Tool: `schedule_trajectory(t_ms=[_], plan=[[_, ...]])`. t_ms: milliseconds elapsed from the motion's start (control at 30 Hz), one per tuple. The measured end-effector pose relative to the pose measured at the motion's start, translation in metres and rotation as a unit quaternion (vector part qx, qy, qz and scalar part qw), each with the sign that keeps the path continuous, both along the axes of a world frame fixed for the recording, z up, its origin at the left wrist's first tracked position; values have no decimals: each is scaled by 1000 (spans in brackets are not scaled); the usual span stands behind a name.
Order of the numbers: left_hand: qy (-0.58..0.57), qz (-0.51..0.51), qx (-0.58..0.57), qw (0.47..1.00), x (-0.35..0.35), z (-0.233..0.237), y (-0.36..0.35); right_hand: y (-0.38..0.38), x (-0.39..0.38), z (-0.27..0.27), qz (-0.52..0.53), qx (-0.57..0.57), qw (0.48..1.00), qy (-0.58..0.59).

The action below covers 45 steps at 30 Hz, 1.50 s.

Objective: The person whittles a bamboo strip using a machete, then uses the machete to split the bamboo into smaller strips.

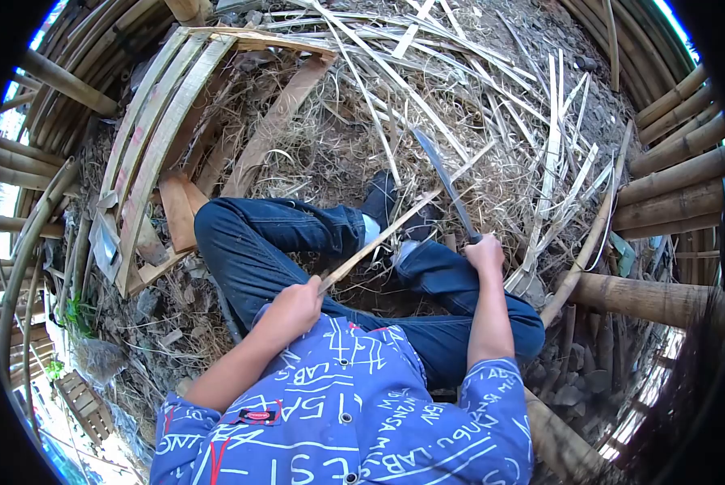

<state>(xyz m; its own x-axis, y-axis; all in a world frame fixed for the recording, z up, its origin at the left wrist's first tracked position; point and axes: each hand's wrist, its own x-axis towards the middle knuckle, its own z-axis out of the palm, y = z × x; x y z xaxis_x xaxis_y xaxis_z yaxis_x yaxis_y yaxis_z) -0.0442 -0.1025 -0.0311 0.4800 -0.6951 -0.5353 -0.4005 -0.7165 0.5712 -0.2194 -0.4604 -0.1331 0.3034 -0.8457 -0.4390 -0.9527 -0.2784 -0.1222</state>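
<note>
My left hand (296, 309) is closed round the near end of a bamboo strip (391, 230). The strip slants up and to the right, over my crossed legs in jeans (273, 238) and past my dark shoes. In my right hand (485, 254) is the dark handle of a machete (446, 179), its long blade pointing away and a little left. The blade crosses the strip in this view, near the strip's far half. Thin curled shavings (322, 137) cover the ground in front of my feet.
A slatted wooden crate (164, 121) lies tipped at the left. Split bamboo strips (555, 137) are strewn at the far side and right. Stacked bamboo poles (670, 198) line the right, and a thick pole (637, 297) juts in beside my right knee.
</note>
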Motion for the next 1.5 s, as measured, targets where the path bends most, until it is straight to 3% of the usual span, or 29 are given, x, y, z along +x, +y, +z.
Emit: schedule_trajectory(t_ms=[133, 233, 367, 500, 700, 900, 1033, 1200, 1300, 1433, 1500], plan=[[15, 11, -9, 1000, 1, -5, 6, 8, 18, 9, 35, -35, 998, -26], [5, 11, 17, 1000, 4, 2, -1, 34, 25, 0, 49, 19, 993, -104], [13, -13, -23, 1000, 1, -3, -8, 79, 50, 33, 186, 38, 969, -155], [21, -8, 1, 1000, -2, 21, 7, 66, 59, 31, 249, 11, 963, -100], [-6, -30, 37, 999, -11, 63, 52, -32, 23, 6, 28, -28, 998, -52], [42, -39, 74, 996, -3, 90, 53, -33, 15, 13, 52, -59, 996, -41], [38, -24, 65, 997, 4, 93, 42, -3, 23, 11, 23, -3, 988, -150], [23, -20, 35, 999, 10, 88, 41, 18, 38, 51, 169, -9, 976, -140], [15, -24, 58, 998, 8, 107, 47, -22, 27, 41, 114, -56, 988, -82], [-2, -40, 88, 995, 5, 127, 67, -80, -7, 23, -63, -70, 995, -24], [19, -67, 116, 991, 5, 136, 66, -89, -22, 15, -67, -78, 995, -12]])
